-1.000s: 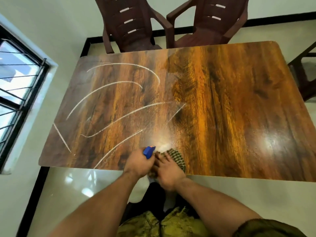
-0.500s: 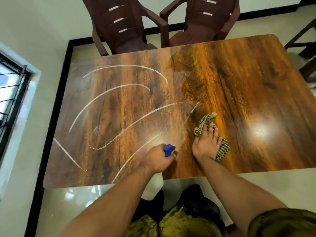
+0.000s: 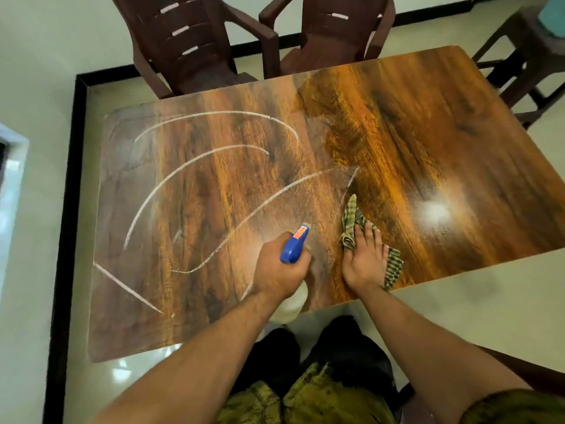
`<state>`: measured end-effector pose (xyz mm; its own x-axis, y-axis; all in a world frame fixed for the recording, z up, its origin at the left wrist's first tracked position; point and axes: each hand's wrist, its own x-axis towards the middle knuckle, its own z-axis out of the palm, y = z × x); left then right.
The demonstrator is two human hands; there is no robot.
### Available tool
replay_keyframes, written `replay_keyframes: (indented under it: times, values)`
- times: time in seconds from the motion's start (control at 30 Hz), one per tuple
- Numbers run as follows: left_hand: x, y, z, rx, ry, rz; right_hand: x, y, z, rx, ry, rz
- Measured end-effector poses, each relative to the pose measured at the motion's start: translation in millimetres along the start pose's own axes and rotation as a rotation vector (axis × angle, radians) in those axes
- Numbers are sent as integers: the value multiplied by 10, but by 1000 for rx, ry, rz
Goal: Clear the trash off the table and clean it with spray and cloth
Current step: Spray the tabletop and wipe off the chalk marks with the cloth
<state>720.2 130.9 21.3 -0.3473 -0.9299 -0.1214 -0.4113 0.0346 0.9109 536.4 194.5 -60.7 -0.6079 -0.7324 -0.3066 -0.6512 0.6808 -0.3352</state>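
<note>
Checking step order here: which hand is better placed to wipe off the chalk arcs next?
The right hand. It lies flat on the checked cloth, right beside the nearest white arc. The left hand has its grip closed around the spray bottle.

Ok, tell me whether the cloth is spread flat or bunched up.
Bunched. The checked cloth lies crumpled in folds on the table, pinned under the right hand, its ends sticking out either side.

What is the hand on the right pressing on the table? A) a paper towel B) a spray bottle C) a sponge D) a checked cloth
D: the right hand lies flat on a green checked cloth on the table; the left hand holds the spray bottle.
</note>
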Motion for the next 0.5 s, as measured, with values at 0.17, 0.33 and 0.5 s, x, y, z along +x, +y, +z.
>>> replay_keyframes:
  times: [0.17,0.33,0.5]
  values:
    - [-188,-87,-76,-4,-2,9,-148,-78,75,0,1,19]
    - [-249,-149,-109,118,-20,-38,-164,13,21,-74,-12,-40]
    - [-214,-126,-93,131,-54,-79,-134,-342,109,31,61,271]
